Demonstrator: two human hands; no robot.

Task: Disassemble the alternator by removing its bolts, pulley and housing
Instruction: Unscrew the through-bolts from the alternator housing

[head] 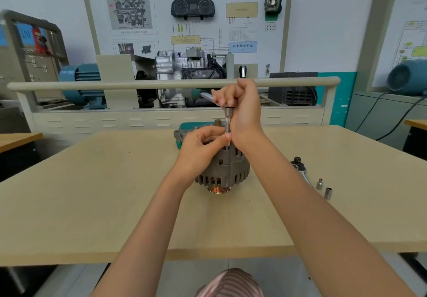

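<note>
Desk [92, 204]: tan top, near edge running across the lower view, left edge slanting away toward a second desk corner [18, 138] at far left; broad bare surface on the left half and in front of the work.

Left hand [201, 149]: on top of the alternator, thumb and forefinger pinching the lower end of the extension bar just above the housing; other fingers curled.

Alternator [227, 169]: grey ribbed housing, standing pulley-down at desk centre, well back from the near edge; grooved pulley [219, 189] touching the desk, copper windings visible through the slots.

Extension bar [228, 125]: slim metal shaft, upright, its foot at the alternator's upper rim (the bolt under it cannot be made out).

Right hand [240, 102]: raised above the alternator, fingers curled closed around the tool's upper end; a pale handle [206, 95] juts left from the fist.

Teal case [187, 127]: behind the alternator, mostly hidden; contents not visible.

Ratchet [300, 167]: lying right of the alternator, apart from it.

Two sockets [323, 188]: upright, loose, just right of the ratchet, with open desk beyond to the right edge.

Beige rail [161, 84]: spans the rear of the desk.
</note>
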